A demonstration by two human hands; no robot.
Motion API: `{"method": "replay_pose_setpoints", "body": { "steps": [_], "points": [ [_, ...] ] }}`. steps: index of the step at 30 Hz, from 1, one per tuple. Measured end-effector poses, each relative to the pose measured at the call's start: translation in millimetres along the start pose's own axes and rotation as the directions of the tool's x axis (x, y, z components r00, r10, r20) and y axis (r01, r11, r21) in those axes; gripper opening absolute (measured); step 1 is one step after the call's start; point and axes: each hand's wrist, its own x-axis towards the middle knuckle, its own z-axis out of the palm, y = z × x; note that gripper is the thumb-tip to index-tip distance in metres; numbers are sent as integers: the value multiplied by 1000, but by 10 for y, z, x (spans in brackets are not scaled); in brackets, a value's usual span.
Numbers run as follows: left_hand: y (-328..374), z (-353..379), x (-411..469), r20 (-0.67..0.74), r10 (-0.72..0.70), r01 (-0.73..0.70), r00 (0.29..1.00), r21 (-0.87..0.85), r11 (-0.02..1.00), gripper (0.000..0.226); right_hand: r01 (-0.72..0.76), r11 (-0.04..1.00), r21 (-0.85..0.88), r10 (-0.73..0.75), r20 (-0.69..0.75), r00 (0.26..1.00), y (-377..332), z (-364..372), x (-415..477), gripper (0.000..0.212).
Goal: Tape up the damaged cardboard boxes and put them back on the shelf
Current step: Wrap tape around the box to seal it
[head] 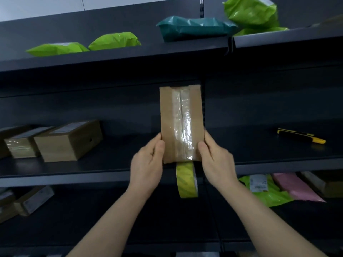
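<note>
Left hand (148,164), right hand (215,160) gripping taped box (181,123), dark shelf (74,175)

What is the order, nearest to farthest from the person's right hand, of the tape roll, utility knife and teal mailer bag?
From the right hand:
1. Tape roll, just left, under the held cardboard box.
2. Utility knife, rightward on the middle shelf.
3. Teal mailer bag, above on the upper shelf.

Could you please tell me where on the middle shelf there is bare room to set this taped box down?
The middle shelf is bare between the cardboard boxes at its left end and the yellow utility knife on the right, behind the held box. Its left end is crowded; so is the top shelf with mailers.
</note>
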Motion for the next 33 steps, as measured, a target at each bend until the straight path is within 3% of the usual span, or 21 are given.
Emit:
{"method": "replay_pose_setpoints", "body": {
  "steps": [3,5,7,9,11,12,13,15,16,18,19,22,25,30,33],
  "points": [
    [331,-128,194,-44,9,-13,999,-96,995,35,24,1000,-4,-24,-58,998,-210,-257,173,40],
    [414,-126,318,-37,-57,52,998,-128,990,40,10,996,90,-1,-100,995,-317,-296,308,35],
    [418,-68,362,15,-167,166,986,-205,964,49,-60,990,127,70,-75,995,-417,-305,438,47],
    [349,16,356,146,-353,380,924,-453,806,36,-125,992,-4,125,19,992,-430,-281,538,55],
    [285,62,321,234,-465,504,854,-594,627,25,-139,977,-164,151,61,987,-345,-249,591,58],
    [269,76,306,198,-485,496,852,-601,626,24,-91,983,-159,97,31,995,-311,-230,589,53],
    [280,77,274,77,-468,428,880,-554,714,28,6,996,-87,-8,-17,1000,-288,-214,570,47],
    [343,52,183,-215,-326,208,921,-437,875,45,223,962,157,-213,-77,974,-243,-206,544,41],
    [405,34,110,-249,-252,133,935,-412,901,59,252,935,248,-251,-39,967,-218,-221,539,41],
    [500,24,-44,-166,-131,53,977,-406,912,79,201,935,292,-244,117,963,-136,-291,543,42],
    [528,33,-97,-109,-88,37,990,-408,912,79,169,948,271,-226,196,954,-79,-327,555,41],
    [579,90,-120,23,-25,33,999,-454,890,48,141,962,234,-202,261,944,70,-324,561,31],
    [630,187,-111,113,-75,120,991,-479,870,28,156,970,188,-193,202,960,69,-194,559,33],
    [620,263,-228,167,-218,273,962,-495,825,30,153,974,165,-180,164,970,92,-111,598,35],
    [432,388,-444,252,-409,481,877,-440,758,31,158,966,205,-191,157,969,119,-97,609,35]
  ]
}}
